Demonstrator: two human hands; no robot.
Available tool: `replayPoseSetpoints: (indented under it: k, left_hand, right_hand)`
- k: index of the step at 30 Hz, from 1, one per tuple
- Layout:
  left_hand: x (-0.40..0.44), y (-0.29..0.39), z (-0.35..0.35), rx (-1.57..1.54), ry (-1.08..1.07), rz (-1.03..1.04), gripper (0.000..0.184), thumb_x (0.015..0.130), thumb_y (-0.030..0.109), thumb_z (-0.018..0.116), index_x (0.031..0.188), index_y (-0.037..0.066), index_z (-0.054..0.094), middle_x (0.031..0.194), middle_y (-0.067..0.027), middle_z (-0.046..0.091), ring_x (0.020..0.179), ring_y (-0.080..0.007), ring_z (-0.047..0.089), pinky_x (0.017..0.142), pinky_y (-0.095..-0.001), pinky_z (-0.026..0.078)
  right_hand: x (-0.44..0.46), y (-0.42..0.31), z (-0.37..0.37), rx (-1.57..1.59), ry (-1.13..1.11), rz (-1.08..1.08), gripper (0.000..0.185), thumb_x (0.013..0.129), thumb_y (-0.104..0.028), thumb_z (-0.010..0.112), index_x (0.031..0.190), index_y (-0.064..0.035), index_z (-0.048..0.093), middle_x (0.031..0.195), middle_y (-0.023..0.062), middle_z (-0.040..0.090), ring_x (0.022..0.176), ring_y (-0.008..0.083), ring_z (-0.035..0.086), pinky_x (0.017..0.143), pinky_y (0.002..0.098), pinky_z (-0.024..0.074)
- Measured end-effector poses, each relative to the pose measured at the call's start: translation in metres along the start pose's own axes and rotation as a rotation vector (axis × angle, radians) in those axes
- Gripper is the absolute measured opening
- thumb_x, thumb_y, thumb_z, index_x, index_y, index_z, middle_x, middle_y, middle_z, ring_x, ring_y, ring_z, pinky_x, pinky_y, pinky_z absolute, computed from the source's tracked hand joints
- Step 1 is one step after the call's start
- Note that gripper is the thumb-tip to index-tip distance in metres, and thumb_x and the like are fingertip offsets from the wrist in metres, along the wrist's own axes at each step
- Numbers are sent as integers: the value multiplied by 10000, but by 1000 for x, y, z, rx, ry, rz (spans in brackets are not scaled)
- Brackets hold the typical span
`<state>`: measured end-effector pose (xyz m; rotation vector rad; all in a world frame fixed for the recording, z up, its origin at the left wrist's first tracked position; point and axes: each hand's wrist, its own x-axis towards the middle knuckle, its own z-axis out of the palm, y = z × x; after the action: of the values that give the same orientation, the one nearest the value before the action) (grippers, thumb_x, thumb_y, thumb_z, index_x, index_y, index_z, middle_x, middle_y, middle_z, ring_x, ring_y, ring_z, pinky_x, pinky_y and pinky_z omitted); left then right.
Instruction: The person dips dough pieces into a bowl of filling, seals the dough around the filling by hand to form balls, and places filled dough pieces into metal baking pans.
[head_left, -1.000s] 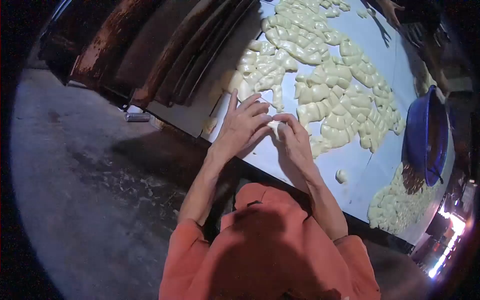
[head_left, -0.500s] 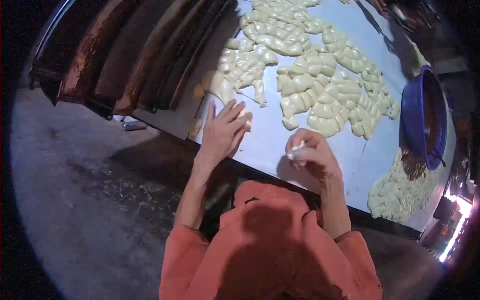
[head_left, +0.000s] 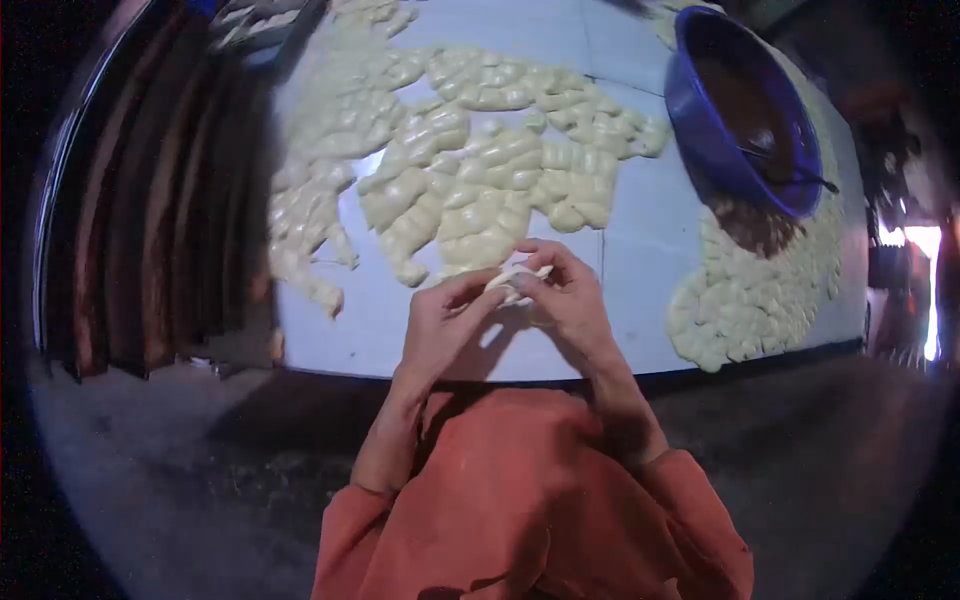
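Pale dough (head_left: 512,287), one piece, is pinched in the grip of left hand (head_left: 440,318) and right hand (head_left: 572,302); one blue basin (head_left: 698,142) sits on one tabletop (head_left: 632,285).

A dough piece (head_left: 510,285) is being held between the left-hand grip (head_left: 443,312) and the right-hand grip (head_left: 572,305), over the near part of the surface (head_left: 638,300). Beyond them, the middle of the surface is being covered by a broad dough spread (head_left: 480,208); to its left, the left side is being occupied by a dough strip (head_left: 305,212). A basin (head_left: 690,125) is being supported at the right, with a utensil (head_left: 815,182) being propped inside it, its handle across the right rim. Before the basin, the near right corner is being filled by flat dough pieces (head_left: 745,305). The left edge is being flanked by a row of panels (head_left: 160,220).
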<state>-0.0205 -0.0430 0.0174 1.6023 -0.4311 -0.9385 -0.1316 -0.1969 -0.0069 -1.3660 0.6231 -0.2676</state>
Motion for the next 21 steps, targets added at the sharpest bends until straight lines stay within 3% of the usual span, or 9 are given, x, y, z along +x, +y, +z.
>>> replayPoseSetpoints:
  k: [1,4,5,7,10,11,15,18,21]
  left_hand:
    - [9,-9,9,-40,-63,67,485,939,122,684,1378,-25,540,1148,-145,704,1073,-189,670,898,-278,518]
    - [21,0,55,-114,-39,268,814,951,201,657,1581,39,166,1415,-254,519,1315,-318,520,1072,-388,416]
    - [33,-1,70,-75,-5,445,798,966,284,628,1571,12,183,1444,-270,486,1341,-325,492,1115,-421,363]
    - [47,16,104,-126,34,622,740,986,341,593,1536,-31,267,1389,-271,542,1282,-329,554,1067,-409,430]
    - [74,5,157,-184,24,885,842,887,541,689,1422,-68,463,1258,-239,651,1135,-291,661,935,-360,537]
    - [77,10,173,-332,-29,660,958,797,533,772,1453,-67,416,1273,-227,648,1169,-258,638,959,-344,518]
    - [98,6,231,-591,-200,503,1153,711,382,884,1552,-23,208,1328,-200,620,1163,-227,621,1005,-320,474]
    - [101,1,224,-285,-351,323,959,815,134,831,1567,73,239,1342,-186,603,1090,-202,660,934,-332,531]
    - [94,11,198,-147,-338,272,676,878,90,757,1469,26,435,1251,-171,662,1021,-182,692,904,-324,545]
  right_hand:
    - [0,4,-7,228,-2,-28,217,889,-110,738,1036,-34,597,1115,64,665,912,106,624,696,255,536]
    - [-7,-10,-40,-1,132,13,320,858,-125,770,1104,-26,590,1091,73,657,936,113,616,761,261,524]
    - [-10,-18,-43,26,169,22,354,854,-127,774,1137,-28,584,1066,75,657,939,117,617,787,259,521]
    - [-13,-33,-54,38,203,-125,380,856,-81,756,1183,-28,572,1008,59,649,933,127,623,810,257,518]
    - [-26,-68,-73,780,29,3,259,899,-32,699,1126,-7,575,960,12,627,872,86,620,759,221,515]
    - [-21,-70,-87,781,30,-7,259,899,-32,699,1126,-7,575,960,12,627,872,86,620,759,221,515]
    - [-11,-90,-150,870,-55,44,123,973,-107,641,1076,-48,607,956,7,630,794,53,596,643,195,494]
    - [24,-109,-205,531,102,-402,217,987,-240,622,1083,-50,579,1009,33,618,908,113,624,766,302,555]
    - [65,-156,-270,74,318,-333,175,937,-146,631,1063,-32,592,940,41,665,822,98,631,715,263,516]
